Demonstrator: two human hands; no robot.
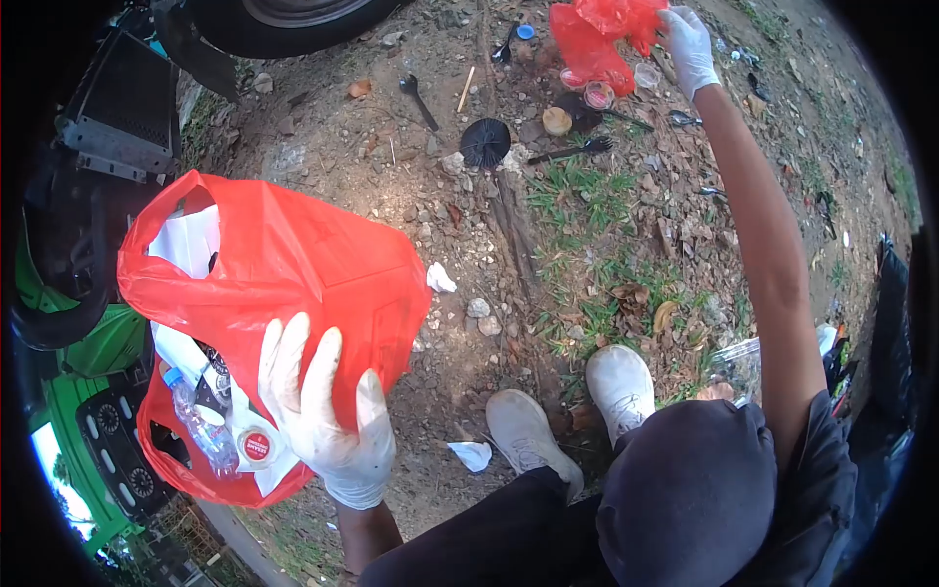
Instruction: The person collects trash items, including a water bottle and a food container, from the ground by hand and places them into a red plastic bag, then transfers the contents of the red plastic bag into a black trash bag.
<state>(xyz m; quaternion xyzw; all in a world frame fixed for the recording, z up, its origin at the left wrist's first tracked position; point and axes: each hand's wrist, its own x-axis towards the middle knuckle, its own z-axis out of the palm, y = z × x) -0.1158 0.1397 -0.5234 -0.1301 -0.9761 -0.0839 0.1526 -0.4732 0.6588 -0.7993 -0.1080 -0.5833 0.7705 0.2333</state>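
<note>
My left hand (337, 421), in a white glove, rests with fingers spread against a large red plastic bag (333, 245). Through the bag's openings show a clear plastic bottle (201, 426) with a blue cap, white paper, and a white item with a round red label (257, 446). Away at the upper right, my gloved right hand (691, 51) grips a smaller, crumpled red plastic bag (606, 34) just above the ground. Beneath it lie small round tubs (598, 95), a tan round piece (557, 121) and a black fork (577, 149).
A black ribbed disc (485, 144), a black plastic spoon (419, 103) and a thin wooden stick (466, 89) lie on the stony dirt. A vehicle tyre (293, 24) stands at the top, green machinery (93, 430) at left. White scraps (471, 455) lie near my shoes (533, 435).
</note>
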